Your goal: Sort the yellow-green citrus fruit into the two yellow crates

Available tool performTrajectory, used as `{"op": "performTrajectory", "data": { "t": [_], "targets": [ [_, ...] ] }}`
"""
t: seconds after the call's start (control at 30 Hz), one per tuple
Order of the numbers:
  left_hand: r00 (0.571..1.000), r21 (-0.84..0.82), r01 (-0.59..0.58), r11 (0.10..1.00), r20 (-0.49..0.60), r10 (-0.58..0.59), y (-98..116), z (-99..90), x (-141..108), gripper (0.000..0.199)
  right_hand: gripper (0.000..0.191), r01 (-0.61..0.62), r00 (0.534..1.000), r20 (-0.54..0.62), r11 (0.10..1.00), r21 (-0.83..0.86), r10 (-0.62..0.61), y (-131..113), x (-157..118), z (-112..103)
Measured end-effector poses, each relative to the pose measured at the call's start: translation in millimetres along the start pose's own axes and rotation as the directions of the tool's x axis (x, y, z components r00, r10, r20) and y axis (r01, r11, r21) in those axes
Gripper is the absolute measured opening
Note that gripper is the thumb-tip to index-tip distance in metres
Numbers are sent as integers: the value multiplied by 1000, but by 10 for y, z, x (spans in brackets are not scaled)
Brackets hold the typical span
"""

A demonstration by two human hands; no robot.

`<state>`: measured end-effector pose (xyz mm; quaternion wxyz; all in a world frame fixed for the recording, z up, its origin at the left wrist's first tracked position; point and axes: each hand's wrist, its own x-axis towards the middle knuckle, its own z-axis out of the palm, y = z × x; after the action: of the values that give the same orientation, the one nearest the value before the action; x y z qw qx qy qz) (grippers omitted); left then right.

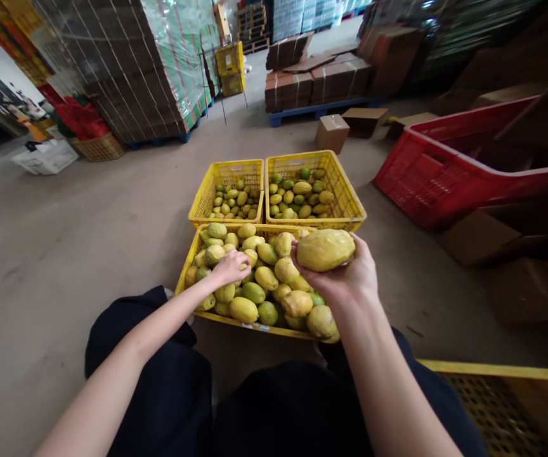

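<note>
Right hand (345, 282) cups yellow fruit (326, 249) in its fingers (297, 261).

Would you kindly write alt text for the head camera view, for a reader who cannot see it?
The right hand holds a large yellow fruit beside the left hand, both over a yellow crate heaped with yellow and green fruit. Beyond stand two less full yellow crates; a red bin is at right.

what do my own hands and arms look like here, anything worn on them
Both the left hand and right hand are bare, with no gloves, and no rings, watch or bands that I can make out. The forearms are uncovered as far as the picture shows, with no sleeves in view. Dark, navy-looking clothing covers the legs.
</note>
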<state>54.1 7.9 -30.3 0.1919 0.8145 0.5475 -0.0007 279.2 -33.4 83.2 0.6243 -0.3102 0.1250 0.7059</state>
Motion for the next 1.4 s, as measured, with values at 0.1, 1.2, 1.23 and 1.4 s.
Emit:
{"op": "performTrajectory", "data": {
  "t": [0.1,1.2,1.23,1.4],
  "targets": [
    [993,-198,-42,979,100,62,164,-30,-7,34,27,-3,1000,-28,1000,-8,3,30,42,-14],
    [990,-209,59,976,-110,-83,-849,-369,194,37,23,-1,982,-187,986,-166,-30,277,66,156],
    [992,-157,86,984,-77,-99,-948,-408,97,37,23,-2,982,-188,987,-160,-28,271,65,151],
    [943,136,254,957,185,-277,-1383,-552,-469,26,20,47,976,-203,986,-161,-79,243,23,156]
  ]
}}
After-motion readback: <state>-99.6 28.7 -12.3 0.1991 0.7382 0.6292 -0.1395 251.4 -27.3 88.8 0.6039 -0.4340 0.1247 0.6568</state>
